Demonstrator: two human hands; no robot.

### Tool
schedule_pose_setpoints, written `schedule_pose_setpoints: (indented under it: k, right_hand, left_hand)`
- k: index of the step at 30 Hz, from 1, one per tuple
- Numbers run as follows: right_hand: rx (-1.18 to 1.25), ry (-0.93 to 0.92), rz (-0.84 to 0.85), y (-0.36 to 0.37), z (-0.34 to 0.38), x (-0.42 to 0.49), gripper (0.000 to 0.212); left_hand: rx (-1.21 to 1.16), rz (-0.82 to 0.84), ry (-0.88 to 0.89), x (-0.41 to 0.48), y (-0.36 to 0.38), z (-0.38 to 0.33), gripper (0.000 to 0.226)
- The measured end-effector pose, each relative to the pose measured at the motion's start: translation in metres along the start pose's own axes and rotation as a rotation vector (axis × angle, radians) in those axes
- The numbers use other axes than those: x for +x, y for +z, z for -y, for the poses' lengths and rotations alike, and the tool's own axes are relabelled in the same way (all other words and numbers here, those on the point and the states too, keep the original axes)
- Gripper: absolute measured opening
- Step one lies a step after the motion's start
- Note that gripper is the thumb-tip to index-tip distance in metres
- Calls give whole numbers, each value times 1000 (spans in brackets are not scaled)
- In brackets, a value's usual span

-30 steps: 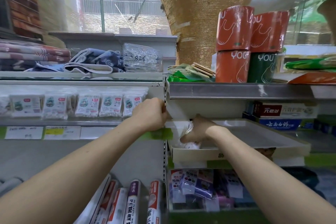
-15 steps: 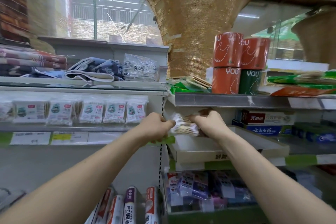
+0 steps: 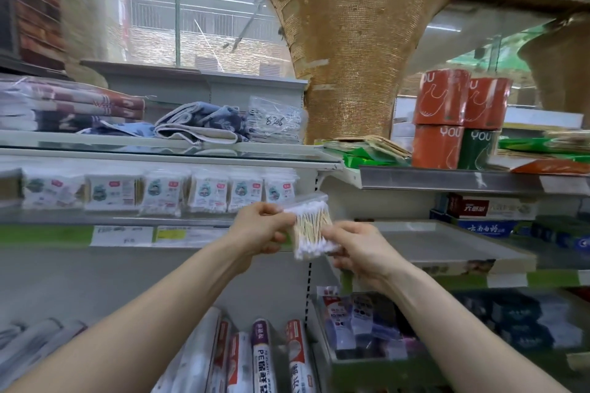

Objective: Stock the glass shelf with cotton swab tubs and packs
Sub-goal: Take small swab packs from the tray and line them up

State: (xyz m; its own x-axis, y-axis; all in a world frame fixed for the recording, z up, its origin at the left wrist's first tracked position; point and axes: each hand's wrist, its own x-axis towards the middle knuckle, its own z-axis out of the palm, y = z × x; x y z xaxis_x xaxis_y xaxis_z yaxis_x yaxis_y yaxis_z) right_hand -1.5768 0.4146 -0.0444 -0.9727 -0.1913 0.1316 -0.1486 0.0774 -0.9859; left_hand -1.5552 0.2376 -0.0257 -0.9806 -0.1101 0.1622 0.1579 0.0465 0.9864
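A clear pack of wooden cotton swabs [image 3: 311, 228] with white tips hangs in front of the shelves, held between both hands. My left hand [image 3: 260, 226] pinches its upper left edge. My right hand [image 3: 354, 250] grips its lower right side. Just behind and left of the pack, a row of several labelled swab packs [image 3: 166, 190] stands on the glass shelf [image 3: 127, 220]. To the right sits a shallow cardboard tray [image 3: 447, 246] on the neighbouring shelf.
Folded towels [image 3: 198, 124] and a bagged item lie on the top glass shelf. Orange and green rolls [image 3: 453, 124] stand on the metal shelf at right, toothpaste boxes [image 3: 488, 210] below them. Cling-film rolls [image 3: 265, 357] fill the bottom left.
Both hands have lifted the swab pack out of the cardboard tray and carried it left toward the row of packs. The camera tilted upward.
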Motion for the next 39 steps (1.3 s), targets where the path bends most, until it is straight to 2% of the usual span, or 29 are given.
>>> schedule_pose_setpoints:
  k: [3, 6, 9, 13, 17, 19, 22, 25, 29, 32, 37, 39]
  right_hand:
    - [-96, -44, -43, 24, 3, -5, 24]
    - [-211, -156, -87, 47, 8, -11, 19]
    - [-291, -226, -40, 67, 16, -20, 21]
    - [-307, -249, 82, 85, 25, -29, 19]
    - [-386, -234, 121, 93, 30, -30, 13]
    - [-381, -235, 70, 95, 31, -28, 12]
    - [-374, -236, -48, 93, 33, -25, 28]
    - [-356, -186, -32, 97, 36, -25, 37]
    - [-282, -178, -5, 108, 42, -28, 20]
    - [-239, -199, -45, 112, 44, -29, 7]
    - [-254, -204, -73, 119, 47, -29, 18]
    - [-266, -178, -10, 123, 46, -31, 13]
  left_hand:
    - [53, -73, 37, -8, -18, 0, 22]
    - [108, 22, 49, -18, -27, 1, 17]
    - [114, 73, 53, -26, -34, 2, 18]
    - [100, 57, 56, -34, -47, -1, 28]
    - [123, 11, 70, -38, -60, -3, 15]
    - [107, -15, 30, -39, -67, -5, 6]
    - [56, -11, -36, -42, -75, -9, 9]
    - [59, 30, -53, -44, -80, -12, 13]
    - [75, 74, -93, -45, -84, -11, 10]
    - [124, 108, -115, -44, -93, -9, 23]
    - [246, 155, -57, -45, -106, -9, 22]
    - [224, 122, -32, -45, -111, -8, 13]
